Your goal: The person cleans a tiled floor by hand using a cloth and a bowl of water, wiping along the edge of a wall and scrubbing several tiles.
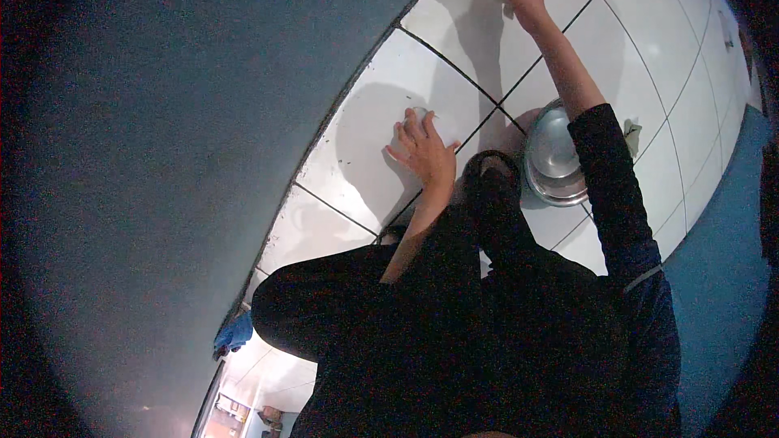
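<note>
My left hand rests low over a white floor tile, fingers spread and slightly bent, with a small whitish thing partly hidden beneath the fingertips; I cannot make out what it is. My right hand reaches to the top of the view, fingers apart, near the wall's foot; a pale patch under the fingers is too unclear to name. Below my right forearm, beside my dark-clad leg, sits a round steel bowl, partly hidden by my sleeve.
A grey-blue wall runs along the left, meeting the tiles in a dark, speckled edge. A blue surface lies at the right. A small greyish-green item is beside the bowl. A blue cloth shows at the lower left.
</note>
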### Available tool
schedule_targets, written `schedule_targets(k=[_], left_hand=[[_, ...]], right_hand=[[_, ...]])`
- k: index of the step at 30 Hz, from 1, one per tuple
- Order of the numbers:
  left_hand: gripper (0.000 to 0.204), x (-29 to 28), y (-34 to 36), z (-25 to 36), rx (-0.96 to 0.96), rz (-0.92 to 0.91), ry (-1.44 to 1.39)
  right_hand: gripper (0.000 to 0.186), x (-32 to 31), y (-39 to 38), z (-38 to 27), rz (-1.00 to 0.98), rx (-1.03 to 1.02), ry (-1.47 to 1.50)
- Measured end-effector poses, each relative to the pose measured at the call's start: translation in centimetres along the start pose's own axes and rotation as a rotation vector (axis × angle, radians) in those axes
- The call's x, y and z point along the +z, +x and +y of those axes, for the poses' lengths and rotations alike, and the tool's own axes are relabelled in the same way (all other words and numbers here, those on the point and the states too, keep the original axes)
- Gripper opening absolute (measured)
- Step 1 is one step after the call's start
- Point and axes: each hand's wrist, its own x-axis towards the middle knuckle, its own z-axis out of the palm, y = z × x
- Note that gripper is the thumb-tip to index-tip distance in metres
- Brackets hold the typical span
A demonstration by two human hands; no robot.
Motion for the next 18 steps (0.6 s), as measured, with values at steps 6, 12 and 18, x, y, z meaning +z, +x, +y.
schedule_targets(k=[6, 12, 18], left_hand=[[0.078, 0.3, 0.0, 0.5, -0.020, 0.004, -0.040], [0.078, 0.2, 0.1, -0.1, -0.013, 0.011, -0.010], [0.079, 0.2, -0.2, 1.1, 0.033, 0.001, -0.028]], right_hand=[[0.057, -0.6, 1.6, 2.1, 0.209, -0.341, -0.719], [0.045, -0.4, 1.6, 0.0, -0.154, -0.259, -0.592], [0.046, -0.7, 3.6, -1.5, -0.225, -0.599, -0.979]])
